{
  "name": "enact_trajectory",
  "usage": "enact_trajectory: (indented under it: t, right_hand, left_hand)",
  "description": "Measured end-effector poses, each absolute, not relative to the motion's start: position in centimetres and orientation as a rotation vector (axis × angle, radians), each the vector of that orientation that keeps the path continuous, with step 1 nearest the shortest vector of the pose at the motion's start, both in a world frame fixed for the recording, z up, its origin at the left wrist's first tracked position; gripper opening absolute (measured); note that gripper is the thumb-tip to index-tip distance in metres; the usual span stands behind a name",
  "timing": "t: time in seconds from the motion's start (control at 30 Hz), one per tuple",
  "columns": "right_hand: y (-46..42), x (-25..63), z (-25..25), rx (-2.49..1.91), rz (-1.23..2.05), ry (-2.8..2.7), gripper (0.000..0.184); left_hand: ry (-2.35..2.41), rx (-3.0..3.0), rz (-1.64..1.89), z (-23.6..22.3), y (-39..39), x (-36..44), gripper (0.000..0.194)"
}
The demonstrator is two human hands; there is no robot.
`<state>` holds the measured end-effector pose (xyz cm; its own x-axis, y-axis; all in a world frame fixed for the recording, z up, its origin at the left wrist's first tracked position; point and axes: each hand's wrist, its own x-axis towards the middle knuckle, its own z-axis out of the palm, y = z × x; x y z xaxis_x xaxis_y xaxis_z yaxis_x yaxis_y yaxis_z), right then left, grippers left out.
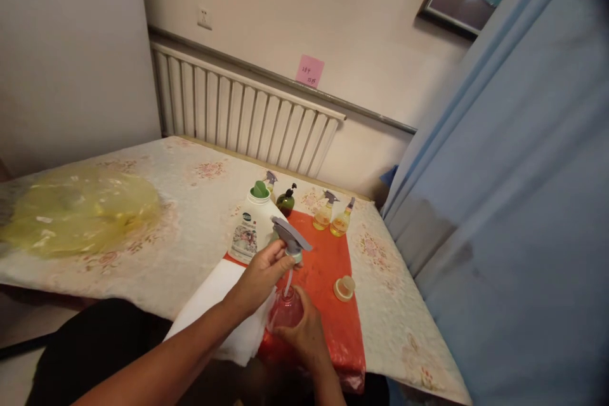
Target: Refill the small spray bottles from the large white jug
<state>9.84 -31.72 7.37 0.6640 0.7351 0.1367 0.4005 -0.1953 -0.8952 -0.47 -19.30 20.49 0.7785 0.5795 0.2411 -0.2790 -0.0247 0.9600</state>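
While pinching the grey spray head (291, 238) in the left hand (264, 269), with forearm (190, 344) slanted, clasps the transparent bottle (287, 313) below in the right hand (306, 331) (curving thumb and fingers around it); points the tube (288, 281) at its mouth, over the red sheet (335, 330).

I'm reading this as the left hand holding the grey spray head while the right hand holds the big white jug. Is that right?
Not quite: the head view shows the right hand holding the small see-through bottle, not the white jug. The left hand does hold the grey spray head.
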Motion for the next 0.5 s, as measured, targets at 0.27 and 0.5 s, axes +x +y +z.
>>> enact_trajectory:
  t: [0.27,0.5]
  right_hand:
    - [-31.8,9.4,8.4,-1.834,0.395,-0.933,0.082]
    - [-31.7,9.4,8.3,-1.865,0.381,-0.902,0.083]
  left_hand:
    - [0.173,1.547,0.594,20.6,-19.3,-0.5,0.020]
    - [0.244,1.532,0.618,19.9,-18.5,-0.8,0.022]
